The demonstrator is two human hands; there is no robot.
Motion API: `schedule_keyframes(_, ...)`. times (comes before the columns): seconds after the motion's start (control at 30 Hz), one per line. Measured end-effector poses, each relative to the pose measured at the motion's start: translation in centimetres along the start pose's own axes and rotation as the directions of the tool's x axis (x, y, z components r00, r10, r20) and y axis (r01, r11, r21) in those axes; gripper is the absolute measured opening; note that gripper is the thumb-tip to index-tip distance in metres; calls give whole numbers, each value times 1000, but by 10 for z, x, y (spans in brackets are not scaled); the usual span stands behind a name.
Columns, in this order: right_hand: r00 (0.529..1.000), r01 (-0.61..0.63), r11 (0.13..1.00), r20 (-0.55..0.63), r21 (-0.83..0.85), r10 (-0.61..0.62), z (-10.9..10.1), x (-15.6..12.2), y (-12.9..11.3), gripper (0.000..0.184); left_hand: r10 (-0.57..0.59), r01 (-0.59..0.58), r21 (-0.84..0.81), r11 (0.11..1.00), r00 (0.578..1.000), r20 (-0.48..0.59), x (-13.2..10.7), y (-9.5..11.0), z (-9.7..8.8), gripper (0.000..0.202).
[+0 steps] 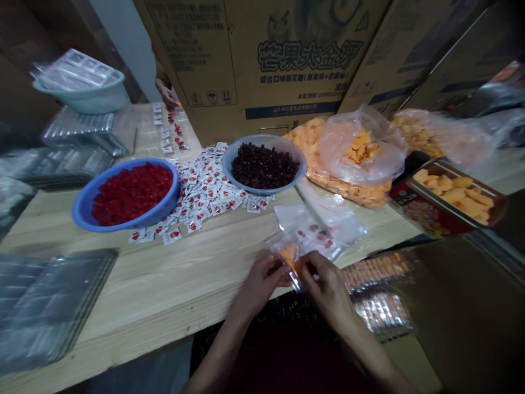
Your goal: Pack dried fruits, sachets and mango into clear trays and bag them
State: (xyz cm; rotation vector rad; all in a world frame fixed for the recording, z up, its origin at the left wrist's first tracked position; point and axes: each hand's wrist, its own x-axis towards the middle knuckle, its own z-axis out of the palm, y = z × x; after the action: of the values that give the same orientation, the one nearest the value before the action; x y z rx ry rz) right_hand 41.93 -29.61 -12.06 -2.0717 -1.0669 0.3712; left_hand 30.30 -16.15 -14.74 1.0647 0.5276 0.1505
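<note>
Over the table's front edge, my left hand (262, 282) pinches the rim of a small clear plastic bag (283, 241). Inside the bag shows an orange candy (289, 253). Close beside it, my right hand (326, 282) has its fingers closed at the bag's mouth on another orange candy, partly hidden by the fingertips. Just beyond both hands lie flat clear bags (340, 227) with dark and red pieces showing in or under them.
Behind are a blue basin (170, 210) of red candies, a bowl (264, 190) of dark candies, loose white sachets (209, 180), a bag of orange candies (353, 191) and a carton (418, 210). Plastic trays (53, 306) lie left. Another person's hand (167, 96) shows behind large cardboard boxes (229, 117).
</note>
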Motion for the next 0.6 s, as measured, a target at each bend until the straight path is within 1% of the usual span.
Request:
schedule_keyframes(0.1,999,37,999,-23,10,-37,-2,1,-9,17,91,-92,-11,996,994,-60,26,-11,13,26)
schedule_keyframes(0.17,998,62,998,-18,30,-61,-3,2,-15,17,149,-142,58,988,980,-130,35,-18,17,20)
schedule_keyframes(0.2,997,74,996,-17,49,-73,-4,1,-17,16,176,-158,105,982,967,-187,36,-20,18,20)
schedule_keyframes(0.23,996,88,994,-17,72,-87,-3,1,-20,16,203,-168,153,974,944,-259,35,-22,17,23)
schedule_keyframes(0.27,995,103,990,-18,95,-102,-3,-1,-22,16,232,-174,194,965,912,-339,33,-23,15,28)
schedule_keyframes(0.33,991,137,982,-18,134,-135,2,-4,-24,15,289,-189,248,950,833,-471,26,-23,10,43)
schedule_keyframes(0.37,988,157,977,-9,145,-157,5,-6,-24,16,314,-203,264,943,805,-503,21,-22,7,50)
schedule_keyframes(0.4,982,184,972,7,149,-187,8,-8,-24,17,335,-218,276,936,796,-504,18,-21,3,51)
schedule_keyframes(0.43,975,216,965,24,149,-222,11,-11,-24,17,345,-230,282,931,806,-482,14,-20,0,46)
schedule_keyframes(0.5,958,270,955,60,121,-279,16,-16,-20,12,321,-224,265,938,849,-420,9,-16,-7,31)
schedule_keyframes(0.53,951,292,953,83,85,-299,17,-19,-18,20,295,-209,245,947,867,-401,7,-14,-10,27)
schedule_keyframes(0.6,939,321,947,136,-25,-315,19,-24,-13,65,250,-181,201,963,883,-398,3,-10,-14,26)
